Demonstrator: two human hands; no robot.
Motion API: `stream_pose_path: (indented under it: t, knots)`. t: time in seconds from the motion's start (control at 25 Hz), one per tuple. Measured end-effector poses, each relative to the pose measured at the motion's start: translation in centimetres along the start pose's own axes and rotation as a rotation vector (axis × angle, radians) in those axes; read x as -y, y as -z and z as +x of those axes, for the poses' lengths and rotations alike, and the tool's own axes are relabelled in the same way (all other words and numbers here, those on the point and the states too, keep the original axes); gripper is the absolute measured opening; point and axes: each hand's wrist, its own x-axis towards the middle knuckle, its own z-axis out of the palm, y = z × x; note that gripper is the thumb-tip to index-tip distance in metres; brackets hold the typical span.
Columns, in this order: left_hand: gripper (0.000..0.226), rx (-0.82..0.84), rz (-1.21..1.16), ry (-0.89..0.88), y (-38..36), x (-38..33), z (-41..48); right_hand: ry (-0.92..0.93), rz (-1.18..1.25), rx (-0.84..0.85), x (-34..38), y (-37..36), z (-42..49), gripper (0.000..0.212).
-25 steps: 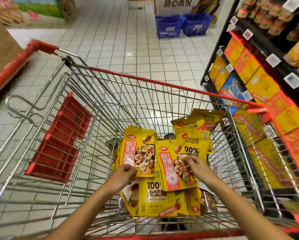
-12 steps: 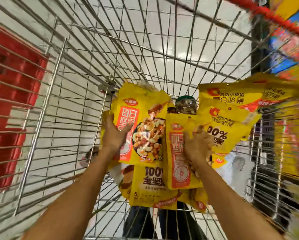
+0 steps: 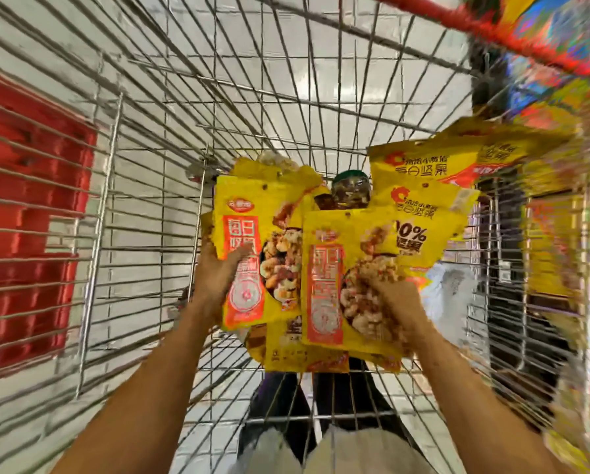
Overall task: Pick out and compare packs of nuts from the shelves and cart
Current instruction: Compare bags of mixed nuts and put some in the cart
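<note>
Nut packs [image 3: 420,213], yellow, lie heaped toward the right wall of the wire cart [image 3: 143,200]. Two more are held upright above the heap. The left pack [image 3: 244,213] is gripped at its left edge by the left hand [image 3: 218,278], thumb across the front. The right pack [image 3: 324,278], just beside it, is gripped at its lower right by the right hand [image 3: 392,302], which is blurred. A dark jar [image 3: 351,193] shows behind them.

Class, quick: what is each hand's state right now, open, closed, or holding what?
Left hand: holds the left nut pack by its edge.
Right hand: holds the right nut pack, fingers on its front.
</note>
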Motion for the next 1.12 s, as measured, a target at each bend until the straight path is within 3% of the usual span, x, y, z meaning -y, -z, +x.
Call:
stream_pose_path:
  t: [0.08,0.16,0.28,0.44,0.56,0.72,0.96,1.12]
  knots:
    - [0.05,0.016,0.088,-0.043,0.9,-2.3,-1.8,0.131,0.076,-0.033,1.8,0.5,-2.0,0.014]
    - [0.041,0.079,0.052,-0.162,1.9,-5.6,-4.1,0.222,0.247,-0.133,3.2,2.1,-5.0,0.032]
    - [0.025,0.182,-0.033,-0.397,2.4,-11.0,-9.2,0.366,0.509,-0.254,2.7,6.9,-10.8,0.033]
    - [0.029,0.404,-0.048,-0.704,-0.4,-15.6,-18.6,0.511,0.808,-0.468,-0.8,12.6,-21.6,0.027]
    - [0.012,0.651,-0.09,-0.839,-4.5,-16.0,-27.2,0.537,1.01,-0.668,-6.5,16.1,-29.9,0.04]
    - [0.013,0.912,0.002,-1.022,-9.9,-13.0,-36.7,0.515,1.104,-0.929,-15.7,18.1,-38.2,0.063]
    - [0.013,1.19,0.302,-1.315,-19.2,-2.2,-51.7,0.473,1.237,-1.266,-34.5,18.5,-50.2,0.039]
    - [0.015,1.246,0.208,-1.258,-23.4,7.2,-60.8,0.451,1.287,-1.388,-45.2,18.7,-56.5,0.022]
